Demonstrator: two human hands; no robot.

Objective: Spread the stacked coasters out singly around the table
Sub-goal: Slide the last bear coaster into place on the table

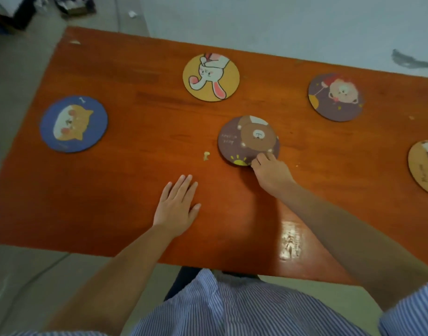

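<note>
Several round cartoon coasters lie singly on the orange-brown table (125,185). A blue cat coaster (73,124) sits at the left, a yellow rabbit coaster (211,77) at the far middle, a purple coaster (336,97) at the far right, and a tan coaster (425,167) is cut off by the right edge. In the middle lies a brown bear coaster (248,140). My right hand (271,174) pinches its near edge. My left hand (178,207) rests flat on the table, fingers apart, holding nothing.
A small pale crumb (206,156) lies just left of the bear coaster. The table's near edge runs in front of my striped shirt (232,309). Grey floor and some dark clutter (75,6) show beyond the far left corner.
</note>
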